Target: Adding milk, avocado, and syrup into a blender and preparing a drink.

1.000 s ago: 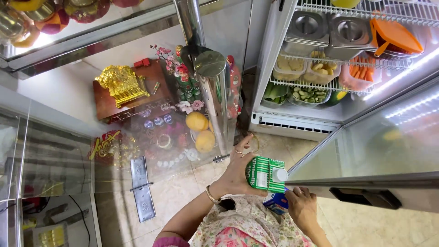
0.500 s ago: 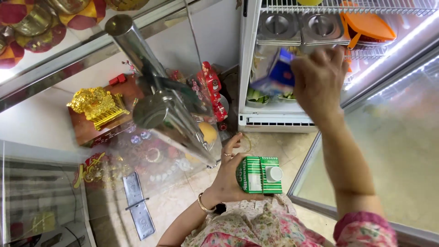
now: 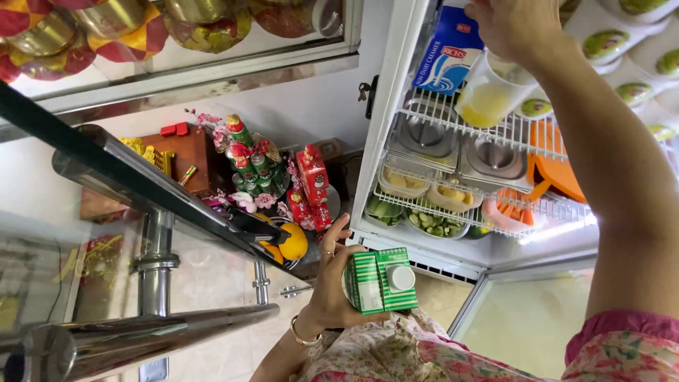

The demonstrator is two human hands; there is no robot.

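My left hand [image 3: 329,283] grips a green and white striped carton [image 3: 380,280] with a white round cap, held close to my chest in front of the open fridge. My right hand [image 3: 511,25] is raised high into the fridge and holds the rim of a clear plastic jug [image 3: 486,93] with pale yellow liquid, tilted above a white wire shelf [image 3: 453,120]. A blue and white carton [image 3: 453,53] stands just left of the jug.
Below the wire shelf sit steel containers [image 3: 460,148], tubs of cut vegetables [image 3: 431,219] and an orange lid [image 3: 559,170]. Lidded cups [image 3: 622,42] fill the upper right. The fridge's glass door [image 3: 537,325] stands open at lower right. A steel counter rail [image 3: 141,191] crosses the left, above a small red shrine [image 3: 262,170] with oranges [image 3: 291,242].
My view has tilted up and closed in on the fridge. My right hand rose from beside the green carton to the upper shelf and now grips the clear jug. My left hand keeps the carton.
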